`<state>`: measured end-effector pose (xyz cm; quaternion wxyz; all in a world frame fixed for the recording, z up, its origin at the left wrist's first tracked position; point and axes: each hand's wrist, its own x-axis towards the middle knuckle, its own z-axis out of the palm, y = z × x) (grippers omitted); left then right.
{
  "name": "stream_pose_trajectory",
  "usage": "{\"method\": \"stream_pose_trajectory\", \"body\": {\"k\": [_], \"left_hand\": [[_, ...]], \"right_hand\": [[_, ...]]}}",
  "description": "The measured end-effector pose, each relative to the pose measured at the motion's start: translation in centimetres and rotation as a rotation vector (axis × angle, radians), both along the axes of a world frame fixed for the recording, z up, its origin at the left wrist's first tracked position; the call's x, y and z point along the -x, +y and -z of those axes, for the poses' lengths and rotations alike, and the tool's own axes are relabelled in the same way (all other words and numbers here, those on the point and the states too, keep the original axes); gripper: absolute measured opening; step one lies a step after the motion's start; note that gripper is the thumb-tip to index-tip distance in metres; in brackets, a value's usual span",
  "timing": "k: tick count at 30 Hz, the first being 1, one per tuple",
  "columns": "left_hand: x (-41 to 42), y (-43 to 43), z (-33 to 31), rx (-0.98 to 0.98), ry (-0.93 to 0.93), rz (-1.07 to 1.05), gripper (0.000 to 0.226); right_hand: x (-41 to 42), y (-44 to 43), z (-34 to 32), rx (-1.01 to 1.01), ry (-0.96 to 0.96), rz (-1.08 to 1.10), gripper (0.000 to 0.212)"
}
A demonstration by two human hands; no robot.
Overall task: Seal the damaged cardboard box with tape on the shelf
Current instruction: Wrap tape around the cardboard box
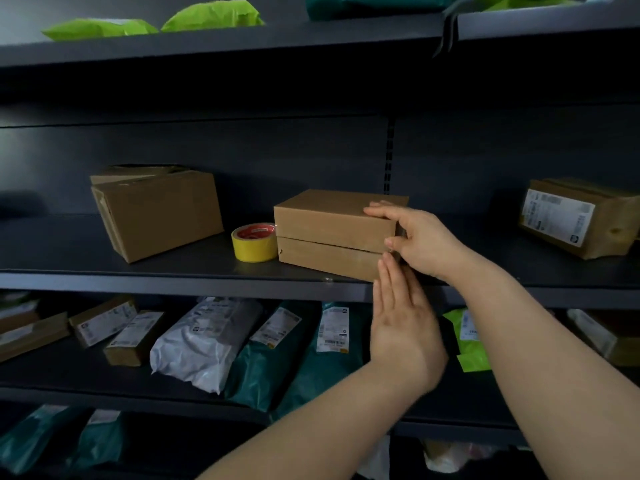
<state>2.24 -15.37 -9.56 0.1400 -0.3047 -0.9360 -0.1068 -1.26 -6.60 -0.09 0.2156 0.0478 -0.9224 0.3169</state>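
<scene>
Your right hand [420, 237] gripped the right end of the cardboard box [329, 226] on the middle shelf [138, 277], beside a yellow tape roll [254, 242], while your left hand [403, 323] pressed straight fingers [387, 282] against its lower corner.

To the right of the cardboard box [336, 233], the shelf [491, 271] lies bare as far as the labelled box [578, 216], so you can pass a hand there. Your right hand [422, 240] and left hand [401, 323] crowd that box's right end. On its left the tape roll [255, 242] stands just beside it, leaving no way in for fingers. A narrow bare strip separates the tape roll from the larger box [156, 213]. Overhead you have tall clearance up to the upper shelf [207, 46]. Behind the box the gap to the back panel [277, 157] is perhaps slim; it is too dim to tell.
</scene>
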Motion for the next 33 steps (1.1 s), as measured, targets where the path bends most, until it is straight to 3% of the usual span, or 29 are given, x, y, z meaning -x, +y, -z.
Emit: {"method": "stream_pose_trajectory", "body": {"k": [4,8,11,13,16,18,20,23,25,28,33], "left_hand": [[2.9,-3.8,0.4,0.032,0.297,0.198,0.077],[5.3,-5.3,0.4,0.416,0.435,0.279,0.068],[6.4,-6.7,-0.5,0.393,0.497,0.541,0.063],[7.5,-8.4,-1.7,0.211,0.544,0.678,0.046],[9.6,-10.4,-5.2,-0.314,0.508,0.23,0.037],[11.6,-11.8,-7.1,-0.463,0.334,-0.084,0.049],[14.1,-13.7,-8.4,-0.508,0.035,-0.222,0.057],[16.9,-16.8,-9.0,-0.272,-0.22,-0.286,0.053],[17.2,-17.8,-8.8,-0.078,-0.282,-0.193,0.067],[18.0,-18.3,-8.5,0.051,-0.259,-0.084,0.069],[18.9,-19.1,-8.4,0.188,-0.104,-0.043,0.061]], "right_hand": [[0.1,0.4,-0.8,0.138,-0.091,-0.048,0.067],[-0.1,0.3,-0.8,0.163,-0.067,-0.037,0.069],[-0.5,0.3,-0.3,0.074,-0.041,-0.039,0.071],[-0.6,0.3,0.6,-0.129,-0.021,-0.033,0.077],[-0.3,0.6,1.5,-0.21,0.033,-0.034,0.085],[-0.1,0.9,1.3,-0.164,0.046,-0.042,0.082],[-0.1,0.9,0.8,-0.156,0.009,-0.012,0.082],[-0.2,-0.4,-0.1,-0.286,-0.035,0.152,0.076],[-0.1,-2.5,-0.9,-0.403,0.016,0.253,0.072],[1.1,-7.4,-1.9,-0.494,0.128,0.213,0.075],[5.4,-13.9,-1.4,-0.56,-0.066,0.123,0.077]]}}
